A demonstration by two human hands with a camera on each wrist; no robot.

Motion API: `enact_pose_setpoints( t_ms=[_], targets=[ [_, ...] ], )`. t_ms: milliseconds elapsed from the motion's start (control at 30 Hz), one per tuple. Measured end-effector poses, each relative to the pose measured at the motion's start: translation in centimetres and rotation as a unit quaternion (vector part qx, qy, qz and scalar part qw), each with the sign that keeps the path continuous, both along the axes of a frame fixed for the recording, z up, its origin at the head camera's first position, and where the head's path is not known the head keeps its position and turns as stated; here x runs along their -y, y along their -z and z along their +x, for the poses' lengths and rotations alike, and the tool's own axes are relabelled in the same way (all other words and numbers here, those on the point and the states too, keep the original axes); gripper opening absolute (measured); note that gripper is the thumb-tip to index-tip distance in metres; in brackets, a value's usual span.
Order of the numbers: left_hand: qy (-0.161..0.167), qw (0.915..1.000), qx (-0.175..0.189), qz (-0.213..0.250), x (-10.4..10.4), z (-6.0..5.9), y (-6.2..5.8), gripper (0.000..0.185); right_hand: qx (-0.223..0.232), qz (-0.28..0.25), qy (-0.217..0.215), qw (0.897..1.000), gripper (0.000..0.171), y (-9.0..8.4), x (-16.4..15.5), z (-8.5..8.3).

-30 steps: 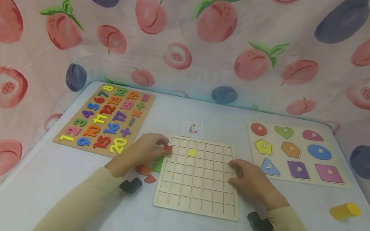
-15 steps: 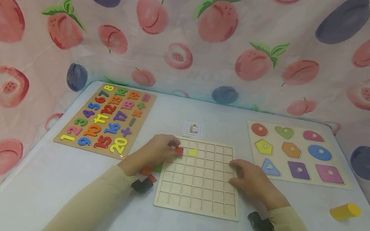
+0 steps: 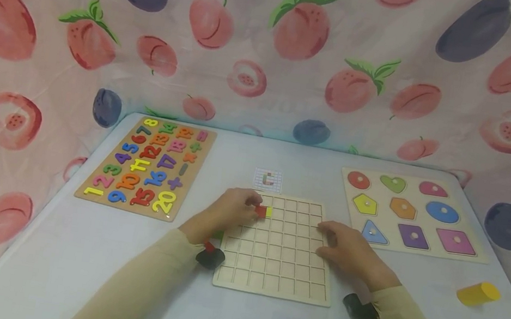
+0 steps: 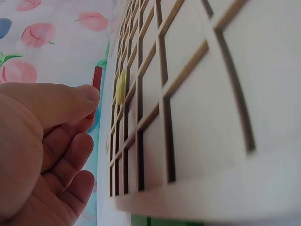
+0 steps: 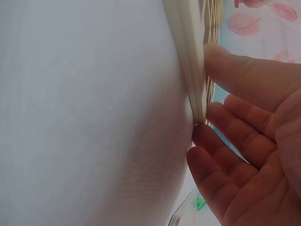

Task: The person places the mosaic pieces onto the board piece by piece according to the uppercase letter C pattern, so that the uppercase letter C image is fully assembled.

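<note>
Left hand (image 3: 232,209) pinches a red tile (image 3: 260,212) above the grid board (image 3: 273,267), near a yellow piece (image 3: 269,212); right hand (image 3: 346,247), released, fingers relaxed, touches the board's right edge.

On the surface (image 3: 116,293) we see a grid board (image 3: 280,267) — number board (image 3: 152,165) left, shape board (image 3: 426,223) right, card (image 3: 267,180) behind. Before the shape board lies a cylinder (image 3: 478,294).
</note>
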State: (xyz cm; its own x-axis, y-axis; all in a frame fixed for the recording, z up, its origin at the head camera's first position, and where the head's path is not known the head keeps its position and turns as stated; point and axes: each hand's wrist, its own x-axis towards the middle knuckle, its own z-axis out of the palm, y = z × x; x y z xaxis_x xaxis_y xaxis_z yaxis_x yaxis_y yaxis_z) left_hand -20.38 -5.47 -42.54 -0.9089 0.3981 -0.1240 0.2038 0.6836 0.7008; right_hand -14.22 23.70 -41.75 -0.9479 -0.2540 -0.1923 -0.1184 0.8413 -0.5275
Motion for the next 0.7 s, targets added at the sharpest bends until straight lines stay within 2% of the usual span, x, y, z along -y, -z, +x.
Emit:
enact_pose_setpoints(
  t_ms=[300, 700],
  targets=[
    [0.029, 0.9989, -0.037, 0.011, -1.2, -0.2, 0.1, 0.034, -0.005, -0.001, -0.004, 1.0, 0.056, 0.0, 0.0, 0.0],
    [0.038, 0.9989, -0.024, 0.017, -2.6, -0.7, 0.5, 0.037, -0.011, 0.001, -0.009, 1.0, 0.055, -0.1, -0.1, 0.0]
  ],
)
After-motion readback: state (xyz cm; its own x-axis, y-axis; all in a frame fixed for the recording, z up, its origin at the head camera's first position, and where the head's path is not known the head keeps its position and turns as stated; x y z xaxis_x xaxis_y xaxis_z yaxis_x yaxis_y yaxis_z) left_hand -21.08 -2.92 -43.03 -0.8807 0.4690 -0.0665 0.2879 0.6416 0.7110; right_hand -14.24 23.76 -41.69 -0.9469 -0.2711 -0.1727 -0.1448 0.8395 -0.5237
